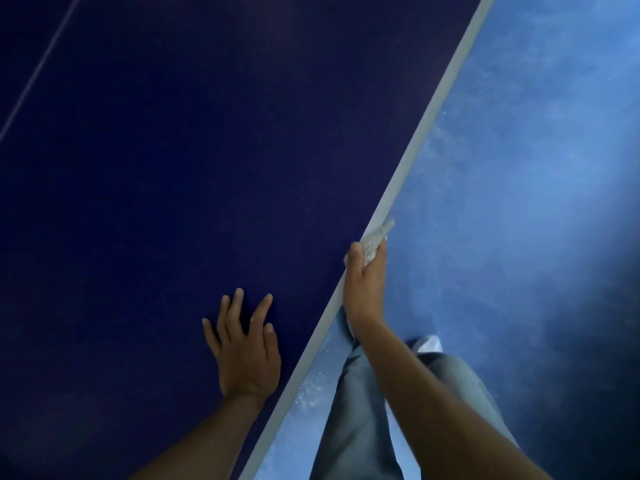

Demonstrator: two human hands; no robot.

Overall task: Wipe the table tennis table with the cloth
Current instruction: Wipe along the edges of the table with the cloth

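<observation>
1. Tabletop: the dark blue table tennis table [180, 161] fills most of the view from above, with a thin pale line crossing its far left corner and a pale border running diagonally from top right to bottom centre. How much of the surface is already wiped cannot be told; it looks evenly dark, with no visible streaks or dust.
2. Floor [519, 168]: lighter blue, mottled, to the right of the table edge. The person's grey trouser leg and a shoe tip show below.
3. Right hand [365, 289]: wrapped over the table's pale edge, fingers closed around the cloth, arm reaching forward along the border. The work now appears to be on the edge strip, which likely still has its far stretch to go.
4. Left hand [246, 344]: flat on the tabletop near the edge, fingers spread and holding nothing, seemingly bracing.
5. Cloth [375, 240]: a small pale bunch, poking out beyond the right hand's knuckles, pressed against the edge.
</observation>
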